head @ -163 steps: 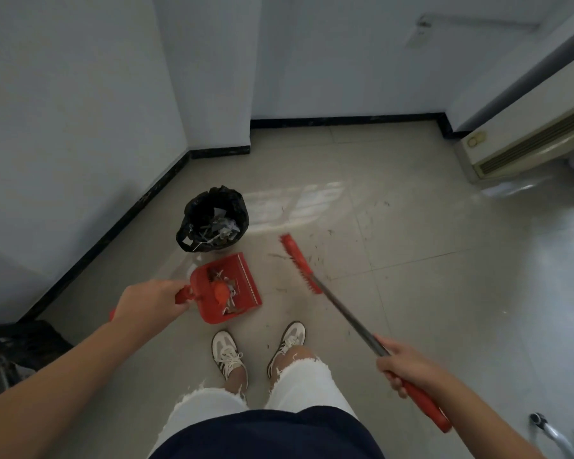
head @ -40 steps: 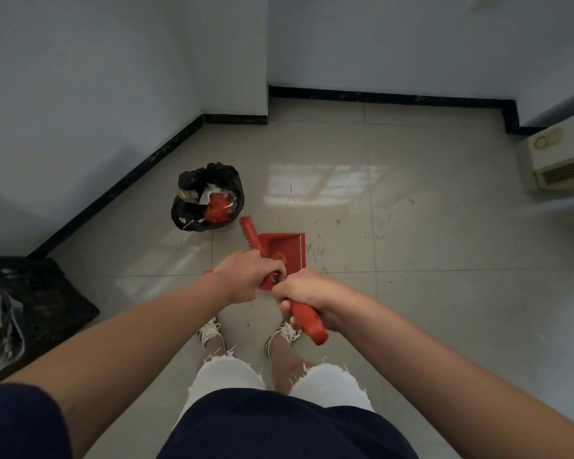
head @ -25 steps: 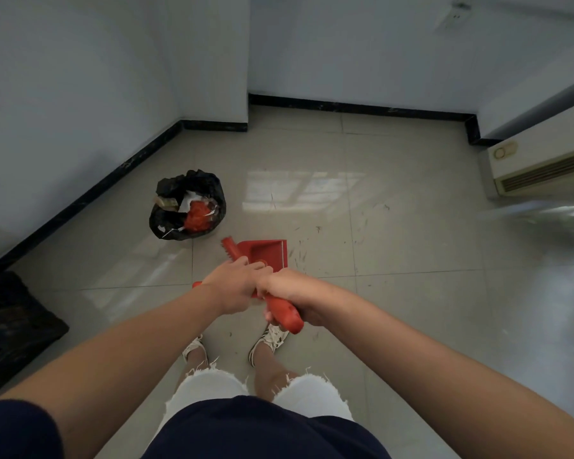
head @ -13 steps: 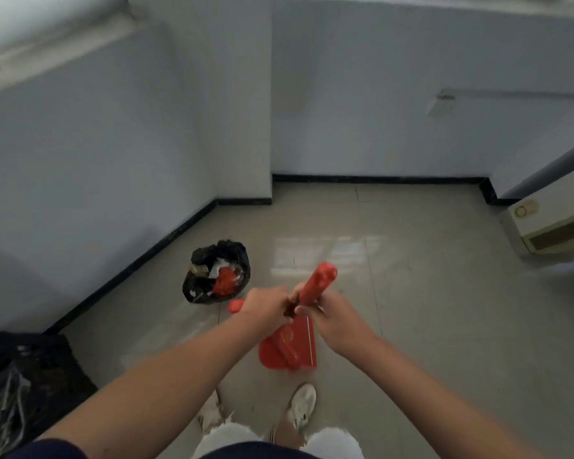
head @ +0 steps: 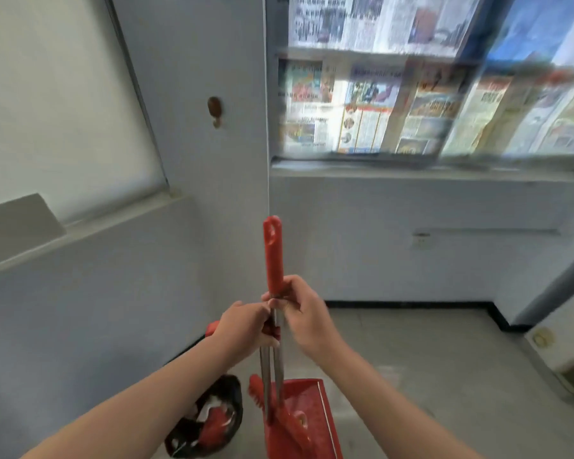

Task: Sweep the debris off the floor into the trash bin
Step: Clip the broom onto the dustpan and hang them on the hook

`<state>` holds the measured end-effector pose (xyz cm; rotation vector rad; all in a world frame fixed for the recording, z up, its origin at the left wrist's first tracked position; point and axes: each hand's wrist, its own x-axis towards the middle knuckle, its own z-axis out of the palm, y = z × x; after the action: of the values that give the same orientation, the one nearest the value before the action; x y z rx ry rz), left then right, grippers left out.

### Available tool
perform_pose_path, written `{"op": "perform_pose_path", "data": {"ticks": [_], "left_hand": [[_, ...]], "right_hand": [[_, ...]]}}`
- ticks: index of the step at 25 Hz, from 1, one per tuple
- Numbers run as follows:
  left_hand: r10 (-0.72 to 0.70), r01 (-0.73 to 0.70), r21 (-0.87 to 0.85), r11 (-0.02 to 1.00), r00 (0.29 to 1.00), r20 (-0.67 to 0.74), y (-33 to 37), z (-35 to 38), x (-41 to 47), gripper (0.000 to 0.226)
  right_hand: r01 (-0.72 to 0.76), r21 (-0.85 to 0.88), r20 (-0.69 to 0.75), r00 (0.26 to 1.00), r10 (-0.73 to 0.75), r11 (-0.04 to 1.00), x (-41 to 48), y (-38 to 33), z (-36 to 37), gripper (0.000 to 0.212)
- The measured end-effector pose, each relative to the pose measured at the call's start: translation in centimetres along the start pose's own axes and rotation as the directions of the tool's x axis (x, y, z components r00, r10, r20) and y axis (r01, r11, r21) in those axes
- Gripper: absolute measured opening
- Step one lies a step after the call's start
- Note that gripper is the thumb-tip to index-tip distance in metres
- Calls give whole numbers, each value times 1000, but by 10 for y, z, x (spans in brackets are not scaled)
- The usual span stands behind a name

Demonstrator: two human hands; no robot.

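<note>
Moved: we have raised the red-gripped metal broom handle upright.
Grip: our left hand and right hand clasp it above the red plastic dustpan.

The broom and dustpan, held apart in separate hands 6.5 s ago, now stand upright together, shafts side by side. Both hands have closed in on the shafts: left hand lower, right hand at the red grip. The view has tilted up from floor to wall and window.
</note>
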<state>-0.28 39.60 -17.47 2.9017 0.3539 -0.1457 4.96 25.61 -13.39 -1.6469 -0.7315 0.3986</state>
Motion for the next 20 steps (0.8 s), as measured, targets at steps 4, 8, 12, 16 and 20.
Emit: {"op": "perform_pose_path", "data": {"ticks": [4,8,12,16,20], "left_hand": [[-34,30,-75,997,998,-55,-32,-31,37,37],[40,-45,-90,995,998,-58,-64,-62,84,29],[108,-111,-81,990,993,-41,-98,-90,138,28],[84,-82,-90,993,996,10,-131,-99,183,31],[69,-69,-15,998,998,-5,-150,-108,214,36]], "right_hand": [[25,-33,35,999,-24,999,56,-16,14,17],[54,-35,-55,997,-55,998,114,-28,25,16],[111,33,-169,980,-104,993,175,-40,40,12],[69,74,-190,980,-54,995,233,-37,56,17],[38,111,-149,989,-21,993,282,-28,60,14]]}}
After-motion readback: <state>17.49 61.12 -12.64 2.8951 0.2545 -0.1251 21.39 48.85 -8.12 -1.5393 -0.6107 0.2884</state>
